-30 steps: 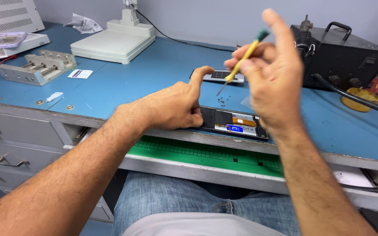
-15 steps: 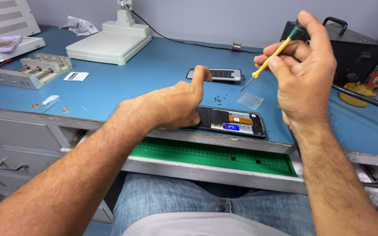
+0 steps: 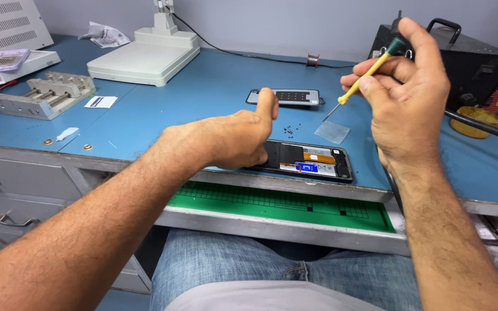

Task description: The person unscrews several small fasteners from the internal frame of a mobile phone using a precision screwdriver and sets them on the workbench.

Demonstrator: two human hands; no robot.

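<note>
Lying opened at the blue workbench's [image 3: 203, 98] front edge, the phone [image 3: 309, 161] is showing its insides, its back cover [image 3: 286, 97] and loose screws [image 3: 289, 130] sitting behind it. The left hand [image 3: 231, 138] is pressing the phone's left end, fingers curled, thumb raised. The right hand [image 3: 404, 98] is pinching a yellow screwdriver [image 3: 361, 80] above, so dismantling is looking partly done.

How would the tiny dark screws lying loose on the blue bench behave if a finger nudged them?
The screws look very light, so they would probably scatter. Being small and rounded, they may roll across the smooth bench. Pinching one up bare-handed would likely be fiddly.
</note>
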